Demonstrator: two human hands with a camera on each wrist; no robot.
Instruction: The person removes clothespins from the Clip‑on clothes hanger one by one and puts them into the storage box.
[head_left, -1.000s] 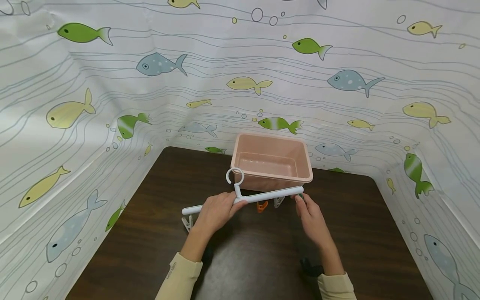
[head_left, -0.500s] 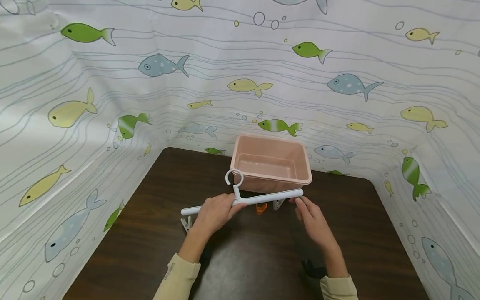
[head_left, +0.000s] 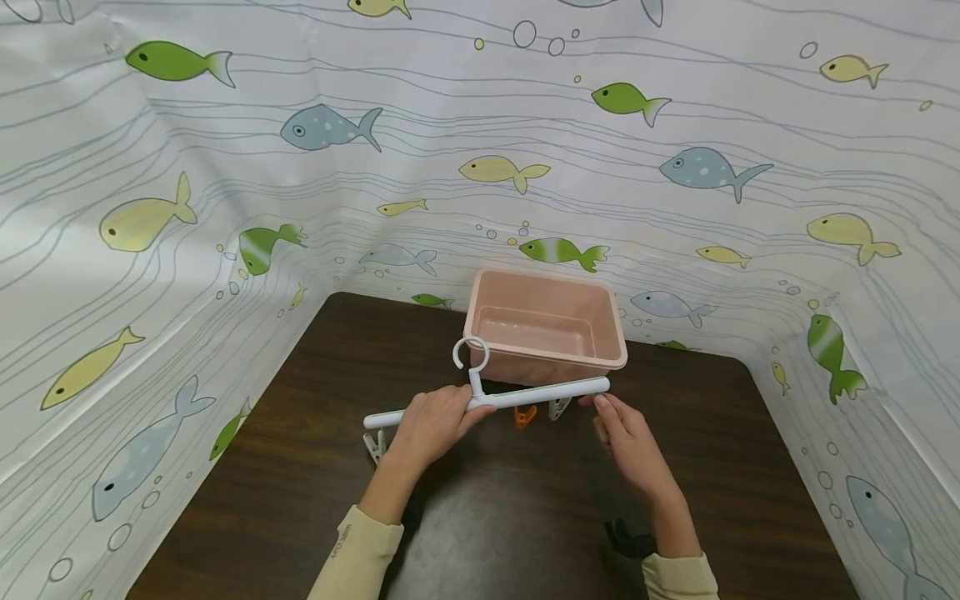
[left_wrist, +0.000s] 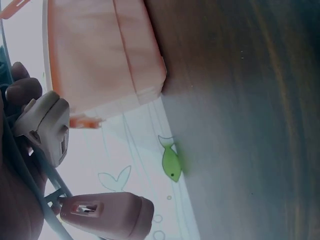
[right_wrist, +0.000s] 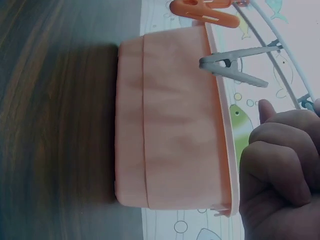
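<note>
In the head view my left hand [head_left: 435,427] grips the white bar of a clip hanger [head_left: 551,393] beside its round hook. The bar is held above the table, tilted slightly up to the right. Beneath it hang a pale clothespin [head_left: 375,447] at the left, an orange clothespin [head_left: 525,416] and a grey clothespin [right_wrist: 232,64]. Two pale clothespins [left_wrist: 107,215] also show close to my left hand in the left wrist view. At the bar's right end my right hand [head_left: 626,437] pinches, fingers curled, at a clothespin that the fingers now hide.
A pink plastic basin [head_left: 543,333] stands behind the hanger on the dark wooden table [head_left: 510,517]. White sheeting [head_left: 420,217] with printed fish rises around the table's back and sides. A black object [head_left: 628,540] shows beside my right wrist.
The bar's right end has dipped slightly. A bit of green seen by my right fingertips one second ago is now hidden. My left hand keeps its grip.
</note>
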